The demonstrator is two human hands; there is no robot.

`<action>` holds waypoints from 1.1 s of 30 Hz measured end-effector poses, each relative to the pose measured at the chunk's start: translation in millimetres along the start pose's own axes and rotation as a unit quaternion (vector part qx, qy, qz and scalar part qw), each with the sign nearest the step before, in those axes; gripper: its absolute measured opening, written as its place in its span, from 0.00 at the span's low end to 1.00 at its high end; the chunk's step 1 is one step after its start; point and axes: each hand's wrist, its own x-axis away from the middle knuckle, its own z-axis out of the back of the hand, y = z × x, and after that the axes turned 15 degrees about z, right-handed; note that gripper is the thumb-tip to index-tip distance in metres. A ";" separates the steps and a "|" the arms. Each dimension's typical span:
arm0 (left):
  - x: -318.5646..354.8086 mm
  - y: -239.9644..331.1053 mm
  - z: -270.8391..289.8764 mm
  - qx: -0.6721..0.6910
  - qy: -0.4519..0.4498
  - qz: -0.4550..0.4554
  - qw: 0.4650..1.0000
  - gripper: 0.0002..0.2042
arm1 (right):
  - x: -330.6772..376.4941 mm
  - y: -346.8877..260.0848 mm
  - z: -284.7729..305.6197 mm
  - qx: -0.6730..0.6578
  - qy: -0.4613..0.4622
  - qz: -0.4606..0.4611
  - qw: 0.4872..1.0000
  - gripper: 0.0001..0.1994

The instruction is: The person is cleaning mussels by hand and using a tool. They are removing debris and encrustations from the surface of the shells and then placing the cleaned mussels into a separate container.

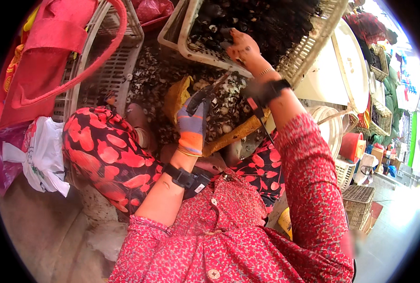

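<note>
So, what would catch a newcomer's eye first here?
Probably the pale plastic crate holding dark shells at the top, with the bare right hand over its near side. Below, a purple-and-orange glove covers the left hand. A red bag with a looped handle stands out at upper left.

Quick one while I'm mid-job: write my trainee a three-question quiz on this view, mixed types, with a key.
1. Multiple choice: which hand is gloved? A) left B) right C) both
2. True or false: the knotted white plastic bag is in the right half of the picture.
3. Fill the gap: the right hand is at the near edge of a light plastic ____ heaped with dark pieces.

Key: 1: A, the left hand. 2: False, it is at the left. 3: crate.
</note>
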 end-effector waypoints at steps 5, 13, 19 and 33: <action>-2.2 2.2 1.9 0.029 0.004 -0.007 1.000 0.13 | -36.5 2.2 -20.6 0.172 -0.123 0.076 0.974 0.12; -8.9 18.0 -1.9 0.068 0.003 -0.047 0.997 0.13 | 59.4 -64.3 45.5 -0.205 -0.091 0.067 0.972 0.09; 12.8 28.9 -10.2 -0.034 -0.134 0.098 0.985 0.18 | 154.0 -119.7 37.6 -0.485 0.014 -0.134 0.864 0.17; 25.8 12.4 -3.1 -0.172 -0.246 0.200 0.933 0.15 | 224.7 -108.3 23.0 -0.410 0.023 -0.052 0.911 0.23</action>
